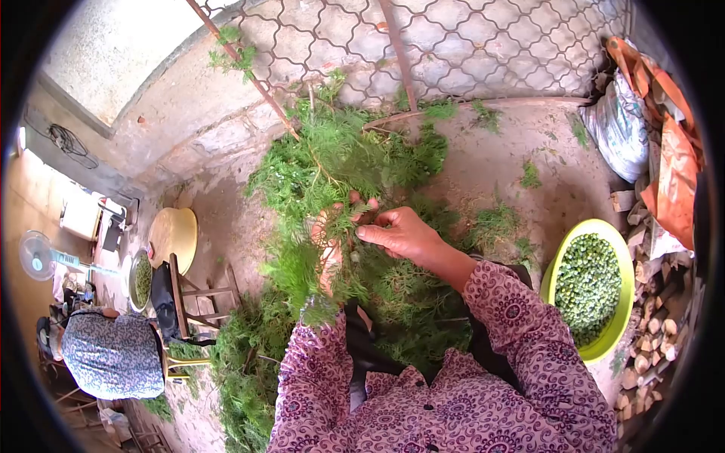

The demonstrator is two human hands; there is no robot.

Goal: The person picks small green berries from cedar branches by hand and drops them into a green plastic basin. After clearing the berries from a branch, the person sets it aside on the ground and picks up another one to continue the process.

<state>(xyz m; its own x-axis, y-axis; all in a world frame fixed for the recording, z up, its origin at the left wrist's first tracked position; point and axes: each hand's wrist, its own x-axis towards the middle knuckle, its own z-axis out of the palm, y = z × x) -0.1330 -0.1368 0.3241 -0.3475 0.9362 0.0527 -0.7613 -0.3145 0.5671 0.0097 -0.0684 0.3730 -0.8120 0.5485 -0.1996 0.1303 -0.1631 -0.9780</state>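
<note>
My left hand (329, 253) is wrapped around a feathery green branch (298, 268), whose fine leaves cover much of the palm and wrist. Close beside it, my right hand (404, 234) has thumb and forefinger pinched together at the edge of the same foliage. What lies between those fingertips is too small to make out. A big heap of cut green branches (325, 155) spreads just beyond my hands, and more feathery greenery (423, 325) lies across my lap.
On the right stands a yellow-green basin (628, 302) of small green pods or berries, beside stacked firewood (651, 343) and sacks (621, 128). A metal lattice (468, 45) leans at the back. At left are a wooden stool (181, 294), a fan (38, 254) and another person (113, 355) bent over.
</note>
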